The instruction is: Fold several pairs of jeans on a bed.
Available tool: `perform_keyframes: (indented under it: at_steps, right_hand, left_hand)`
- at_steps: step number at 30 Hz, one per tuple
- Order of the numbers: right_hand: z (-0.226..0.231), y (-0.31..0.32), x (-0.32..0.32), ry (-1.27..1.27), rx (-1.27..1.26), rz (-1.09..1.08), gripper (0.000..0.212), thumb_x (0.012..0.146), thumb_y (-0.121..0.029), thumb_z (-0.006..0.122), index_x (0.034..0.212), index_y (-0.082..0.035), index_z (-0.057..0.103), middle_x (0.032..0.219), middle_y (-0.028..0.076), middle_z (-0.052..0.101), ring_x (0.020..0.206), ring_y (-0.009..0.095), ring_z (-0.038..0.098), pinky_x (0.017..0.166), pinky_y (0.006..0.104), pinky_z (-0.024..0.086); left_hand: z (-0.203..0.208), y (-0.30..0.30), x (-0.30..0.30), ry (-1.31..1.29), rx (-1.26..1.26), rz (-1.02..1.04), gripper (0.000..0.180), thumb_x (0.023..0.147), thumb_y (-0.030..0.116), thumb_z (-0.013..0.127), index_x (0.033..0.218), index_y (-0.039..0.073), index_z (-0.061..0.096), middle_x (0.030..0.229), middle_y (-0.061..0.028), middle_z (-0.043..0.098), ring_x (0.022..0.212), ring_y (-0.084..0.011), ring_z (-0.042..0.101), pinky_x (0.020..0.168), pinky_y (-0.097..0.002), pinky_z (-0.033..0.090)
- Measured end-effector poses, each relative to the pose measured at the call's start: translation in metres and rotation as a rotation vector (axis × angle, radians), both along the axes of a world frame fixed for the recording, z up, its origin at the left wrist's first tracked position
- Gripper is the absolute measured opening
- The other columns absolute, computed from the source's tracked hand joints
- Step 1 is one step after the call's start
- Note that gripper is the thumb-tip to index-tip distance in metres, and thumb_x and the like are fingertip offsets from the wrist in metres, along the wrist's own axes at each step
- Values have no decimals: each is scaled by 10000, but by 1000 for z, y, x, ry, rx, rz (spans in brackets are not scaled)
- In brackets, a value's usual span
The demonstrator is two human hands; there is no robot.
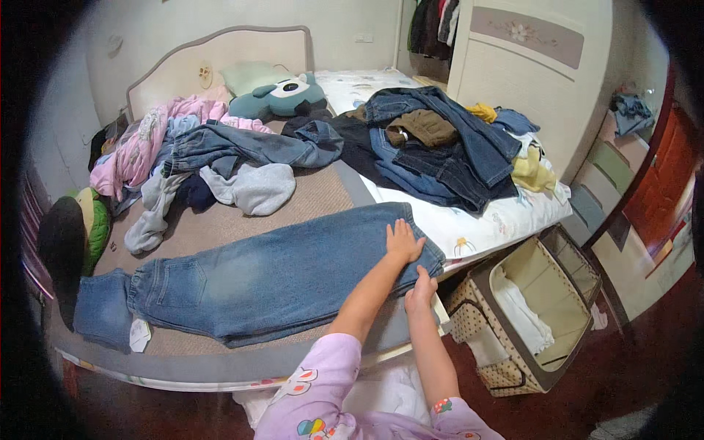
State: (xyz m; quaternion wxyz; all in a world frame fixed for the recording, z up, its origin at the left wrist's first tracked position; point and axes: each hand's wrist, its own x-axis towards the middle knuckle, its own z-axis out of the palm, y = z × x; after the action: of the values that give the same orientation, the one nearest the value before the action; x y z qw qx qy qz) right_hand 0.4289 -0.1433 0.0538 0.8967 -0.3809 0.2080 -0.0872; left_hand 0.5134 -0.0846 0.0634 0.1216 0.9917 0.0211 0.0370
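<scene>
A pair of blue jeans (271, 271) lies folded lengthwise across the near side of the bed, waistband to the left and leg hems to the right. My left hand (402, 240) rests flat on the legs close to the hems, fingers spread. At the near corner of the hems, my right hand (420, 288) is closed on the denim edge; its fingers are partly hidden. Beyond the waistband sits a folded denim piece (103, 312), with a white tag (139, 335) beside it.
Dark jeans and other clothes form a pile (447, 147) at the back right of the bed. Pink, grey and denim clothes (213, 158) lie at the back left, near a teal plush toy (286, 97). A dotted fabric basket (506, 370) with white cloth stands right of the bed.
</scene>
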Motion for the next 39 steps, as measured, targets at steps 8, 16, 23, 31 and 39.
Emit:
perform_keyframes:
  at_steps: [8, 16, 23, 31, 39]
  right_hand:
    - [-20, -12, 1, -90, 65, 45, 301, 712, -93, 515, 977, 27, 438, 980, 105, 487, 874, 188, 484, 757, 311, 406]
    - [-1, -14, -2, 32, 74, 55, 311, 723, -85, 527, 986, 37, 415, 1009, 119, 464, 930, 227, 452, 813, 341, 361]
    - [-13, -25, 13, 43, 231, 127, 302, 714, -84, 551, 991, -18, 452, 942, 60, 503, 836, 159, 493, 683, 269, 418]
    - [2, -92, 25, -1, -234, 714, 462, 640, -152, 654, 1026, -13, 442, 845, 47, 517, 777, 106, 487, 593, 213, 420]
    - [-9, -97, 37, -6, -1130, 599, 530, 619, -230, 669, 1020, 20, 429, 879, 172, 500, 799, 236, 496, 694, 348, 411]
  left_hand:
    - [21, 12, -69, 159, -314, -575, 621, 806, 471, 275, 1205, -5, 274, 1285, -165, 222, 1209, -267, 178, 961, -456, 137]
    - [33, 145, -228, 37, 62, -399, 643, 765, 425, 431, 1221, 9, 252, 1300, -152, 198, 1213, -268, 171, 956, -441, 172]
    - [32, 181, -300, -109, 243, -209, 467, 753, 219, 481, 1165, 34, 362, 1198, -143, 376, 1110, -272, 361, 893, -383, 311]
    - [25, 216, -340, -146, 250, -218, 382, 724, 42, 413, 1105, 35, 430, 1168, -136, 413, 1077, -259, 405, 863, -379, 349]
    - [9, 245, -374, -340, 400, -21, 325, 722, -18, 435, 1045, -3, 466, 1086, -151, 478, 1021, -297, 450, 819, -371, 390]
